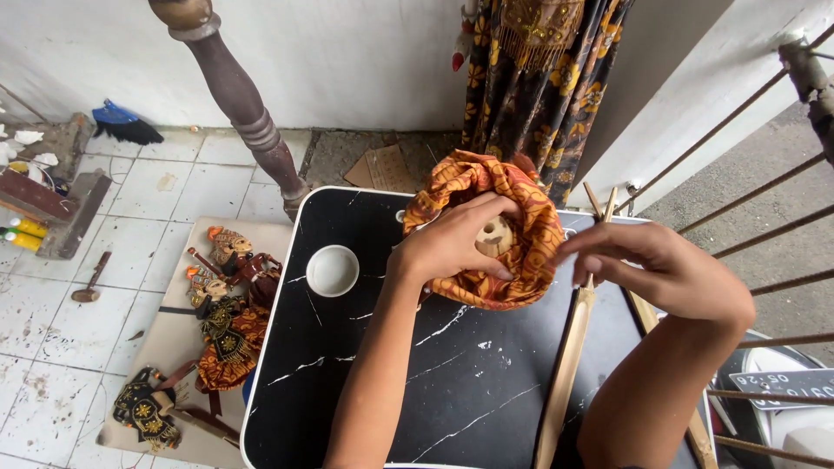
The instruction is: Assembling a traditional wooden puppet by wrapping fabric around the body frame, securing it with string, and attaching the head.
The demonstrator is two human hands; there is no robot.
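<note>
Holding an orange patterned cloth [512, 260] bunched around a small pale wooden puppet head [493, 234], with the left hand [452, 245] wrapped over the near side, fingers curled across the fabric and thumb underneath — a closed grip on cloth and head together, sitting at the far edge of the black marble-patterned tabletop [452, 373]. Hovering just beside it on the right, the right hand [665, 269], fingers half-curled and pinched toward the cloth's edge; cannot tell whether anything thin sits between those fingertips. Lying under that hand, a long bamboo rod [565, 365], running from the far side toward the near edge, with more sticks [643, 313] beside it. Resting well to the left, a small white bowl [333, 270]. Risks, as a judgement only: loose folds slipping off the smooth wooden head if the left grip eases, letting it roll toward the table's far rim; a right wrist brushing the rod and sending it sliding off the glossy surface; a tug on one fold pulling the whole bundle crooked rather than snug. On the floor mat to the left, several finished rod puppets [226, 313] in batik dress, close enough to be struck by anything dropped.
</note>
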